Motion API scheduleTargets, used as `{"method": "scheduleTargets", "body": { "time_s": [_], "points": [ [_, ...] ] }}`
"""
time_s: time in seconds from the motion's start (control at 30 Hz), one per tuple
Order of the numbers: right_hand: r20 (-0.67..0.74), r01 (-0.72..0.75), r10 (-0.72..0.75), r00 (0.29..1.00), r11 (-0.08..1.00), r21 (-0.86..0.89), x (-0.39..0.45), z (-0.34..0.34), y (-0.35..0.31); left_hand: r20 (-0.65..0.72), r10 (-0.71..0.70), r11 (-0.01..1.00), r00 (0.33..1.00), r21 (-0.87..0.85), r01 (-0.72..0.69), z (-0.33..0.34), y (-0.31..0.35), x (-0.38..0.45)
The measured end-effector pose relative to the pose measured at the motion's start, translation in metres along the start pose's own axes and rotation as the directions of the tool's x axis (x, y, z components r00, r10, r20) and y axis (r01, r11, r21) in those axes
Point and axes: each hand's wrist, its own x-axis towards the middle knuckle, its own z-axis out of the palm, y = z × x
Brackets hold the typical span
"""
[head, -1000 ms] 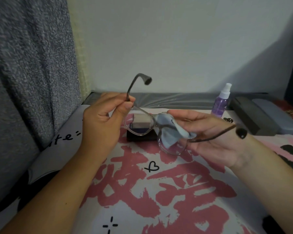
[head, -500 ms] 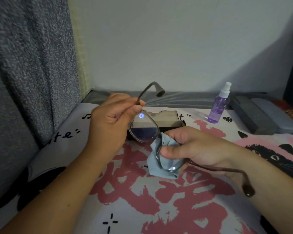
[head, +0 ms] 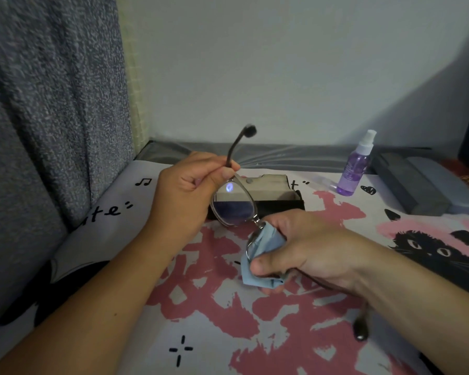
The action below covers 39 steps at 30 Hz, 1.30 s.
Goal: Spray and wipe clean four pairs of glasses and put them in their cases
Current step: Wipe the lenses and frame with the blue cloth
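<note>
**Wiping one lens of a pair of glasses**

The left hand point(head: 190, 190) pinches the glasses point(head: 234, 204) at one temple hinge, holding them in the air above the printed sheet point(head: 201, 334). The right hand point(head: 295, 250) pinches a blue cloth point(head: 263, 255) around the other lens, so the wiping step is in hand. Next, probably, the bare lens needs wiping. In view: one pair of glasses, one cloth, one spray bottle point(head: 355, 169), one open case point(head: 268, 193) behind the hands, two closed cases point(head: 423, 182) at far right.
</note>
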Motion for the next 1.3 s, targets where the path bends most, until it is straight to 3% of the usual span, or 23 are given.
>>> {"method": "scheduleTargets", "body": {
  "time_s": [0.2,0.3,0.4,0.5,0.63,0.83,1.0,1.13,1.3],
  "points": [
    [0.004,0.147,-0.147,0.989,0.989,-0.001,0.003,-0.001,0.004,-0.030,-0.062,0.997,0.998,-0.050,0.060,0.000,0.004,0.000],
    [-0.029,0.204,-0.203,0.979,0.976,0.073,0.005,-0.001,0.004,-0.030,-0.081,0.995,0.996,-0.055,0.080,0.000,0.005,0.001],
    [0.025,0.222,-0.228,0.973,0.962,0.158,0.010,-0.001,0.006,-0.038,-0.105,0.991,0.994,-0.084,0.101,-0.002,0.004,0.003],
    [0.027,0.200,-0.218,0.976,0.933,0.298,0.012,-0.003,0.005,-0.043,-0.110,0.990,0.993,-0.093,0.105,-0.004,0.005,0.003],
    [-0.072,0.121,-0.099,0.992,0.874,0.471,0.004,-0.004,-0.003,-0.038,-0.062,0.996,0.997,-0.064,0.059,-0.007,0.007,0.003],
    [-0.076,0.130,-0.120,0.990,0.980,0.153,-0.001,0.000,-0.006,0.047,0.071,0.997,0.996,-0.006,-0.071,0.005,0.011,-0.004],
    [-0.002,0.057,-0.058,0.998,0.978,0.200,-0.005,0.002,-0.013,0.105,0.068,0.997,0.992,-0.038,-0.064,0.010,0.011,-0.008],
    [0.028,-0.021,0.017,0.999,0.988,0.151,-0.003,0.010,-0.011,0.257,0.138,0.990,0.956,-0.040,-0.132,0.020,0.014,-0.013],
    [-0.128,0.045,-0.030,0.991,0.991,0.123,-0.003,0.006,-0.013,0.247,0.042,0.997,0.968,-0.075,-0.024,0.022,0.012,-0.014]
  ]
}}
